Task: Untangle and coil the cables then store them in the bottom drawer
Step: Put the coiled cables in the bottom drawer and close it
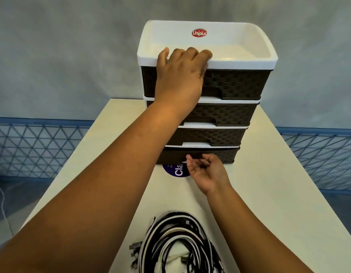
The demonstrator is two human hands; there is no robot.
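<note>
A white drawer unit (239, 44) with several brown woven-look drawers stands at the far end of the table. My left hand (180, 75) lies flat on its front top rim, fingers curled over the edge. My right hand (206, 172) is at the bottom drawer (225, 155), palm up, with its fingertips at the drawer's handle notch; the drawer looks closed. A coiled bundle of black and white cables (178, 243) lies on the table near me, between my forearms, with several connectors sticking out on its left.
The cream table (269, 194) is narrow, with its edges close on both sides. A round purple sticker (175, 171) sits just in front of the drawer unit. Blue lattice fencing (33, 148) runs behind on both sides. A thin white cord (1, 198) hangs at far left.
</note>
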